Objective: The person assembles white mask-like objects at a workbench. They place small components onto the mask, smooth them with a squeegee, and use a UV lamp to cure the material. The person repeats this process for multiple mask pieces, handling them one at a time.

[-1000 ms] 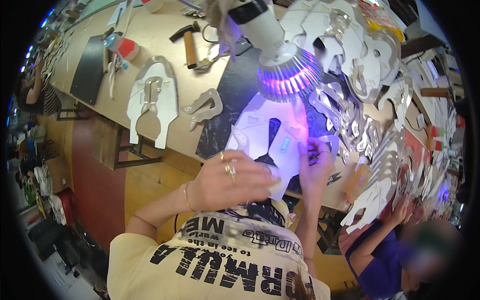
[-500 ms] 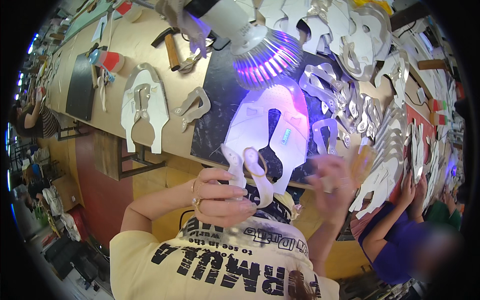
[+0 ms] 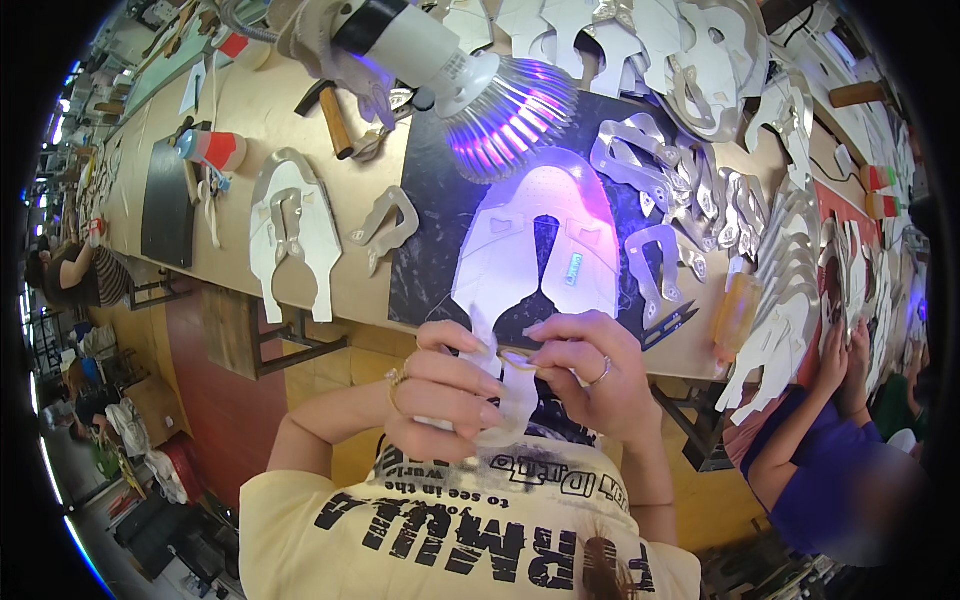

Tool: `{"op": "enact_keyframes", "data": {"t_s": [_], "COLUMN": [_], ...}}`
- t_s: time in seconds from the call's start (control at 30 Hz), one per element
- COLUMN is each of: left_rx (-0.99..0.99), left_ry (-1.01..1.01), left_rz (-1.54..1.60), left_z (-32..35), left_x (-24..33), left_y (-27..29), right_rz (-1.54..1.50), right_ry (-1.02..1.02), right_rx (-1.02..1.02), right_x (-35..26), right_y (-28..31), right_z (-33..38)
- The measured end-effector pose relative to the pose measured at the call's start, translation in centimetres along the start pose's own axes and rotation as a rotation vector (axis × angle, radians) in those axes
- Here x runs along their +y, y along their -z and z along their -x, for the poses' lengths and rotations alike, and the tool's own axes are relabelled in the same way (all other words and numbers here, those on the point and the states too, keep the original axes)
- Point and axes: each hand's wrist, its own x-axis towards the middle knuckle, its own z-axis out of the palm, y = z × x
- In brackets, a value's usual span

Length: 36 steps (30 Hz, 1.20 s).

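Observation:
A pale, U-shaped shoe-upper piece (image 3: 518, 402) is held in front of my chest. My left hand (image 3: 440, 390) has its fingers wrapped round one side of it. At the tip of its other arm, my right hand (image 3: 592, 368) pinches the edge, where a thin tan band (image 3: 516, 362) shows. Just beyond my hands a large white shoe upper (image 3: 590, 250) with a small blue label lies on a dark mat (image 3: 425, 255). A ribbed lamp (image 3: 515, 115) casts violet light on its toe end.
Silvery U-shaped pieces (image 3: 655, 255) and stacked uppers (image 3: 790, 290) lie to the right, near an amber block (image 3: 738, 310) and dark slim tools (image 3: 668, 326). A hammer (image 3: 337, 122) and another upper (image 3: 290, 235) are at left. A co-worker's hands (image 3: 845, 350) work at far right.
My right hand has come left from beside the mat's right edge to the held piece and pinches its tip. The slim dark tools now show. My view has shifted slightly.

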Motion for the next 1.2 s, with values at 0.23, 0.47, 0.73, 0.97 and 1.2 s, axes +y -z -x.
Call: {"op": "enact_keyframes", "data": {"t_s": [0.23, 0.47, 0.73, 0.97, 1.2], "left_rx": [0.368, 0.506, -0.051, -0.521, -0.571], "left_ry": [0.374, 0.852, 1.142, 1.318, 1.283], "left_rz": [0.404, -0.343, 0.315, 0.005, -0.233], "left_z": [-1.7, -1.1, 1.4, 4.1, 4.4], "left_x": [2.6, 1.7, 0.9, -1.3, -1.6], "left_y": [3.4, 7.2, 8.5, 6.2, 5.5], "right_rz": [-0.621, 0.740, 1.132, 0.355, -0.137], "right_ry": [-0.698, -1.478, -1.058, -1.225, -0.541], "right_rx": [0.415, -0.307, 0.421, 0.567, 0.736], "right_x": [-1.6, -3.3, 4.9, 5.2, 3.3], "right_y": [6.9, 10.0, 10.0, 13.6, 3.6], "right_z": [6.8, 14.6, 9.4, 8.4, 3.6]}}
